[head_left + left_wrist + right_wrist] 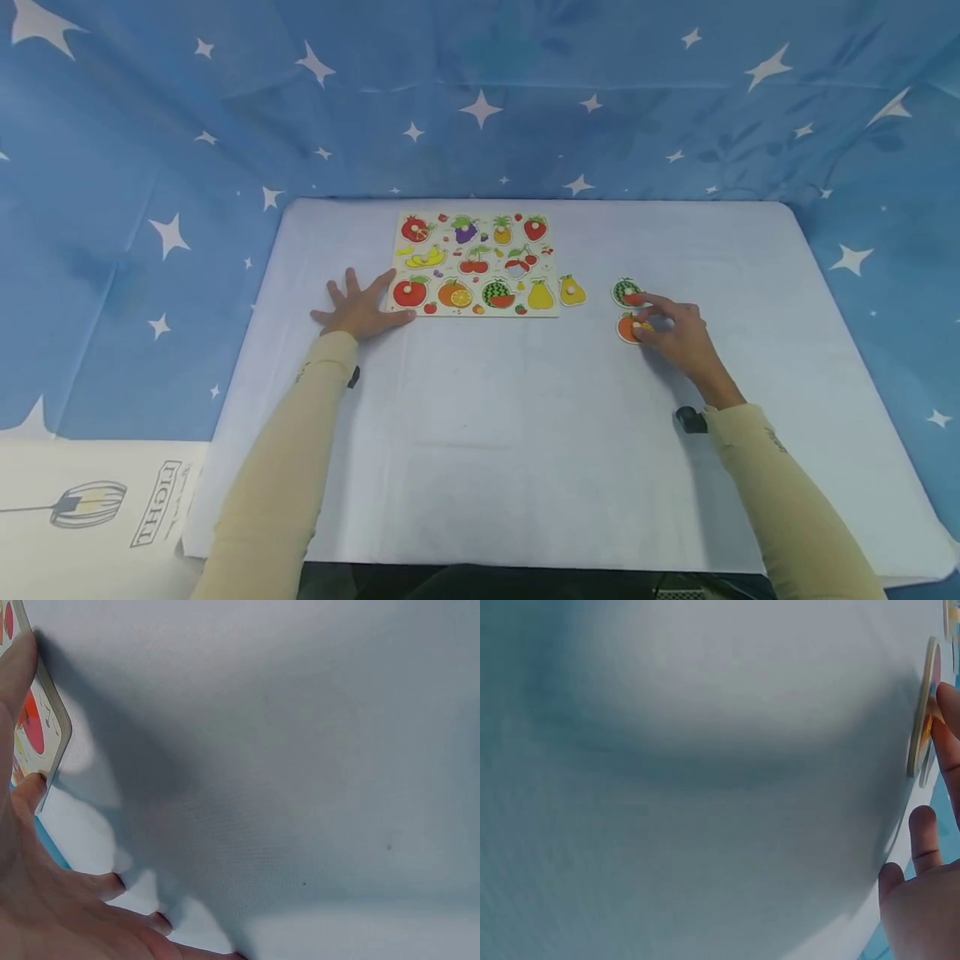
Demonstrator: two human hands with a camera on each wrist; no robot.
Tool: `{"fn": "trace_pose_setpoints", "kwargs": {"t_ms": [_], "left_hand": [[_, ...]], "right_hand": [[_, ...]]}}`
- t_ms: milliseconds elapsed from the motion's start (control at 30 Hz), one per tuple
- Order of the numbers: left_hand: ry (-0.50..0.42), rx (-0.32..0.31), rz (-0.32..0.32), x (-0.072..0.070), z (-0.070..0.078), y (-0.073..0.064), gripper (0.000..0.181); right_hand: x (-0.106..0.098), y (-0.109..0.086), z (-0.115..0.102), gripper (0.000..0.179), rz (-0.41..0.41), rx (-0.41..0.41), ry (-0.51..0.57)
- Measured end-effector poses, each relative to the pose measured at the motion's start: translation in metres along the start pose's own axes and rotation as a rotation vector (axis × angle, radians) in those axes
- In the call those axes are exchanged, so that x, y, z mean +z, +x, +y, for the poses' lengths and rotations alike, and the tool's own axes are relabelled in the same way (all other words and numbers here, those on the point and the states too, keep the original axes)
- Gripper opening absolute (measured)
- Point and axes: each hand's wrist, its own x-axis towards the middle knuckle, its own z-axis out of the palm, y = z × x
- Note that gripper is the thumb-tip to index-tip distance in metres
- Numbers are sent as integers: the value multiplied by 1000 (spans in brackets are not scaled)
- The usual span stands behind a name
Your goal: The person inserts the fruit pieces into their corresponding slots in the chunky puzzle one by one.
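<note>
A fruit puzzle board with knobbed pieces lies on the table. My left hand is spread at its left end, thumb along the near edge and index fingertip on the left edge. The left wrist view shows the board's corner between those two fingers. My right hand pinches the knob of an orange piece, seen edge-on as a round wooden disc in the right wrist view. The index fingertip overlaps a watermelon piece just beyond it.
A loose pear piece lies against the board's right side. The white-covered table ends at a blue star-patterned cloth at the back and sides. A white box with a printed whisk-like drawing stands at the lower left.
</note>
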Motion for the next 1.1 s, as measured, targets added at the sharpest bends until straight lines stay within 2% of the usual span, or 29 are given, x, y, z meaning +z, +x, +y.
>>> {"fn": "trace_pose_setpoints", "kwargs": {"t_ms": [633,833,1100], "left_hand": [[11,5,6,2,-2,3,102],[3,7,1,3,-3,2,102],[-1,21,25,0,-1,-2,100]], "right_hand": [[3,2,3,54,39,27,26],[5,5,-1,65,43,29,3],[9,18,-19,64,56,-30,39]]}}
